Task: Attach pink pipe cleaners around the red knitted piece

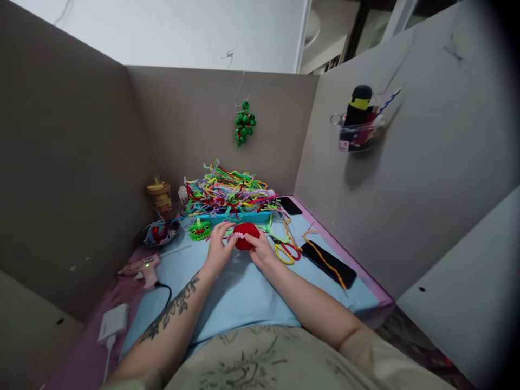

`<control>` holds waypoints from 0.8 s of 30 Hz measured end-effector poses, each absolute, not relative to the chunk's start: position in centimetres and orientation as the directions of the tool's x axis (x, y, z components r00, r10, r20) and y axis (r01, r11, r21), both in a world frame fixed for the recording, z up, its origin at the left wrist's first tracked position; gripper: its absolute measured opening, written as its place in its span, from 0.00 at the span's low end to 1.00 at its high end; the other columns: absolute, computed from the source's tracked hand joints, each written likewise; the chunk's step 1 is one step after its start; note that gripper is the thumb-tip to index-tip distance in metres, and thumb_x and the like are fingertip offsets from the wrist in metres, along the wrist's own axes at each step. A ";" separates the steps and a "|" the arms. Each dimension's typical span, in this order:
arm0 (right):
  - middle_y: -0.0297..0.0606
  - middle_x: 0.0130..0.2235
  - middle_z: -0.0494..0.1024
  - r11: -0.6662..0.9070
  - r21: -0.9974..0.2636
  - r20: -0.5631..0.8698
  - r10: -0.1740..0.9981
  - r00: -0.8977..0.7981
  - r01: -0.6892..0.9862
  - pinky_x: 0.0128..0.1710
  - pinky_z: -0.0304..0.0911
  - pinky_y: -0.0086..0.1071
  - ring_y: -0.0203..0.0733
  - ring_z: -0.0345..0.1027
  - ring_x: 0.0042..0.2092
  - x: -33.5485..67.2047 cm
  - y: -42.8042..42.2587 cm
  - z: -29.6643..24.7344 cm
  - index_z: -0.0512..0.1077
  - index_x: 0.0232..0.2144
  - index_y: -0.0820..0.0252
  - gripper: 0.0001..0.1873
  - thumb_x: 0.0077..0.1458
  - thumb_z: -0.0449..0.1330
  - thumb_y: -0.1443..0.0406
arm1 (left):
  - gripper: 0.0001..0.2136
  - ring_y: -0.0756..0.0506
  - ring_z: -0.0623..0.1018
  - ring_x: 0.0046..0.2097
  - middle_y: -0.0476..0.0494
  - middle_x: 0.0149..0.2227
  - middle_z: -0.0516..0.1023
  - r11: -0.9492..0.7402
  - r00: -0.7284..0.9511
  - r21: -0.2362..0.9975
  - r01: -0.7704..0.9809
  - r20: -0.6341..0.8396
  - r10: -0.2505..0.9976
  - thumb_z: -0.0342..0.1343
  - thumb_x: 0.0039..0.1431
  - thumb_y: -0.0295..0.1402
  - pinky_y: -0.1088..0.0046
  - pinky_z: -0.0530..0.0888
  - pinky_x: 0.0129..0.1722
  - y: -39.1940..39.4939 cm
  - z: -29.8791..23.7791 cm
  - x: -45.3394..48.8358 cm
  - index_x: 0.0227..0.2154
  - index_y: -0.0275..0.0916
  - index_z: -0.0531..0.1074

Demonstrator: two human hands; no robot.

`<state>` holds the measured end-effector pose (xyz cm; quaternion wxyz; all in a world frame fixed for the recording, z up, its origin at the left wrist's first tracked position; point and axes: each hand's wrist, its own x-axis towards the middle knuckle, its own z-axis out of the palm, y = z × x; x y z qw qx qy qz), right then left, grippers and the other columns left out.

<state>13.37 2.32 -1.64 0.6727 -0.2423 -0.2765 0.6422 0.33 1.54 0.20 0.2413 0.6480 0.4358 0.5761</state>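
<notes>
A round red fuzzy piece (248,229), apparently made of pipe cleaner, is held up above the blue cloth (247,292) in front of me. Across its face runs a short pale pink fuzzy strip (239,235). My left hand (220,246) pinches the strip and the left edge of the red piece. With thumb in front and fingers behind, my right hand (262,249) grips the red piece from the right. Scissors (287,252) with red and yellow handles lie just right of that hand. A green fuzzy figure (199,230) rests left of my left hand.
A blue tray (211,218) heaped with colourful pipe cleaners (231,189) stands behind. Leftward are a metal bowl (158,233), a pink glue gun (147,270) and a white adapter (114,322). A black phone (329,265) lies right under an orange strip. Grey partitions (219,119) surround the table.
</notes>
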 end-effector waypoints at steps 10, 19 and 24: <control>0.35 0.36 0.77 0.046 -0.693 0.107 0.993 -0.039 -0.720 0.39 0.67 0.34 0.39 0.71 0.37 13.3 1.7 -1.3 0.67 0.38 0.58 0.20 0.40 0.66 0.65 | 0.07 0.44 0.73 0.40 0.41 0.36 0.75 -0.624 0.171 0.689 0.368 0.610 0.774 0.56 0.53 0.36 0.67 0.69 0.43 1.2 0.9 -0.2 0.33 0.43 0.77; 0.35 0.37 0.77 0.010 -0.638 0.116 0.990 -0.084 -0.770 0.42 0.66 0.34 0.40 0.71 0.39 13.3 1.7 -1.1 0.67 0.37 0.57 0.15 0.45 0.64 0.64 | 0.08 0.46 0.72 0.39 0.42 0.35 0.73 -0.678 0.264 0.573 0.461 0.641 0.721 0.51 0.58 0.34 0.69 0.68 0.41 1.3 1.4 -1.1 0.33 0.42 0.75; 0.35 0.36 0.77 0.001 -0.644 0.106 0.990 -0.088 -0.765 0.40 0.66 0.34 0.40 0.72 0.39 13.4 1.6 -1.1 0.67 0.38 0.57 0.16 0.45 0.64 0.64 | 0.09 0.46 0.72 0.39 0.41 0.35 0.72 -0.687 0.305 0.562 0.461 0.627 0.717 0.49 0.58 0.33 0.69 0.69 0.41 1.3 1.6 -1.1 0.32 0.41 0.75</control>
